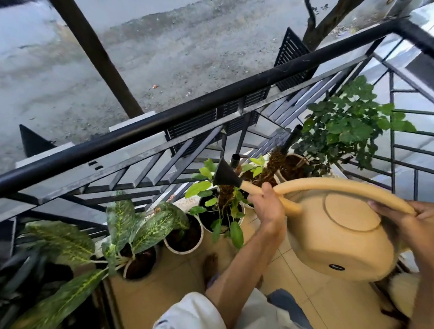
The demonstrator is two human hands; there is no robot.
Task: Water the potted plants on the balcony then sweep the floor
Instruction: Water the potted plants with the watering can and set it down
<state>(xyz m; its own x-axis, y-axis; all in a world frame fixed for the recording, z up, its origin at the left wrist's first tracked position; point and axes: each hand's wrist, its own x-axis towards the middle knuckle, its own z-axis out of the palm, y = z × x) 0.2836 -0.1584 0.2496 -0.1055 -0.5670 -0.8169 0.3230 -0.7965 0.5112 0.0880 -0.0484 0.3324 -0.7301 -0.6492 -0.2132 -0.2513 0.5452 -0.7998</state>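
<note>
A tan watering can (pixel 342 234) is held tilted over the balcony, its black rose (pixel 225 176) pointing at a leafy plant in a white pot (pixel 221 214). My left hand (pixel 269 206) grips the can's spout just behind the rose. My right hand (pixel 412 222) holds the end of the curved handle. Along the railing stand a variegated plant (pixel 133 225) in a dark pot, a white pot of bare soil (pixel 184 240), a pot with a moss pole (pixel 257 177) and a bushy green plant (pixel 347 125).
A black metal railing (pixel 163 122) with slanted bars runs from lower left to upper right; the street lies below it. Dark-leaved plants (pixel 20 267) crowd the lower left corner. Tan floor tiles (pixel 316 305) lie under me. A pale fluffy object (pixel 404 294) sits at the right edge.
</note>
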